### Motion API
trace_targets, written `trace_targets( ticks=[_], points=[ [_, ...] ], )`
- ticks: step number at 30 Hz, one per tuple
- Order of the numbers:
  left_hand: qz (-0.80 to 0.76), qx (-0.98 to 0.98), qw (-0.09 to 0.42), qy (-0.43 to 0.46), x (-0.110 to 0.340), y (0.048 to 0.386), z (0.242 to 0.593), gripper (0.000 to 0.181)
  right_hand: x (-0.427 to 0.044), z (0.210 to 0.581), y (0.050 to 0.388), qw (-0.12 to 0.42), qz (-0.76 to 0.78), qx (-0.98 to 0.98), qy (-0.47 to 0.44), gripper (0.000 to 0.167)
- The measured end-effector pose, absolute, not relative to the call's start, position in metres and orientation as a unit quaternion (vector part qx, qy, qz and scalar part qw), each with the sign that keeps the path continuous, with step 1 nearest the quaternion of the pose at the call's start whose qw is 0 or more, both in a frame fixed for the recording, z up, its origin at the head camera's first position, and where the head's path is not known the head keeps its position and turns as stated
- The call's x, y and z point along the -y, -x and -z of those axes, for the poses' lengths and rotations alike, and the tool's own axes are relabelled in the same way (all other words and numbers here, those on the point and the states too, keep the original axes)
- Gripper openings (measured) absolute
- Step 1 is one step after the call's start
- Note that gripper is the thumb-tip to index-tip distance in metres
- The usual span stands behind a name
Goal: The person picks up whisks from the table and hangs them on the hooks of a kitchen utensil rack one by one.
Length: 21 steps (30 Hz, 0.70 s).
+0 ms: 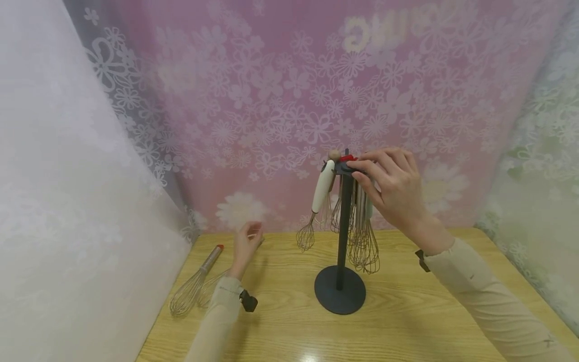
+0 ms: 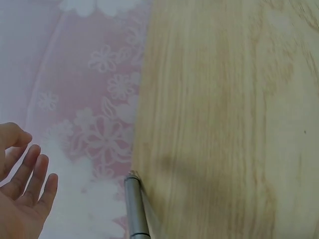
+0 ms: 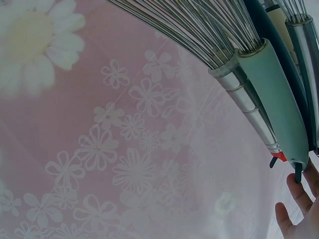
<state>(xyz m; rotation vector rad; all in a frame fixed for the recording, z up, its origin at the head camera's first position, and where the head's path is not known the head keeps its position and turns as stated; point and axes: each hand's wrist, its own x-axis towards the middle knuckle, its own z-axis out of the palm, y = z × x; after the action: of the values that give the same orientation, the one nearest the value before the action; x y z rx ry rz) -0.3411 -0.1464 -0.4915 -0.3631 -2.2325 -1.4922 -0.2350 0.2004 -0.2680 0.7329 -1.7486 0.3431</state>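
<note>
A black stand (image 1: pixel 340 286) holds several whisks hung by their handles from its top. My right hand (image 1: pixel 391 186) is at the stand's top, its fingertips touching it or very close. In the right wrist view, the fingers of my right hand (image 3: pixel 304 199) are beside the hook that carries a mint-green-handled whisk (image 3: pixel 276 94). A steel whisk (image 3: pixel 249 109) with a red end hangs beside it. On the stand's left side hangs a white-handled whisk (image 1: pixel 323 187). My left hand (image 1: pixel 246 246) hovers at the left, loosely bent and holding nothing; below it lies a whisk with a grey metal handle (image 2: pixel 136 209).
A steel whisk (image 1: pixel 194 286) with a red tip lies at the wooden table's (image 1: pixel 280 322) left edge; another whisk's wires (image 1: pixel 210 289) show beside it, partly behind my left arm. A pink flowered curtain (image 1: pixel 280 125) stands behind the table, with pale cloth at both sides.
</note>
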Motion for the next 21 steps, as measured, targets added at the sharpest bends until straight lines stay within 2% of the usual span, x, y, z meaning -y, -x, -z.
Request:
trace_targets(
  ticks=[8, 17, 21],
  points=[
    [0.492, 0.840, 0.202, 0.109, 0.156, 0.345, 0.510, 0.025, -0.199, 0.268, 0.235, 0.578, -0.145, 0.740, -0.312, 0.047],
    [0.454, 0.873, 0.158, 0.077, 0.165, 0.349, 0.523, 0.041, -0.200, 0.266, 0.234, 0.577, -0.132, 0.743, -0.313, 0.047],
    [0.428, 0.889, 0.147, 0.071, 0.167, 0.351, 0.527, 0.040, -0.200, 0.265, 0.233, 0.579, -0.131, 0.742, -0.313, 0.047]
  ],
)
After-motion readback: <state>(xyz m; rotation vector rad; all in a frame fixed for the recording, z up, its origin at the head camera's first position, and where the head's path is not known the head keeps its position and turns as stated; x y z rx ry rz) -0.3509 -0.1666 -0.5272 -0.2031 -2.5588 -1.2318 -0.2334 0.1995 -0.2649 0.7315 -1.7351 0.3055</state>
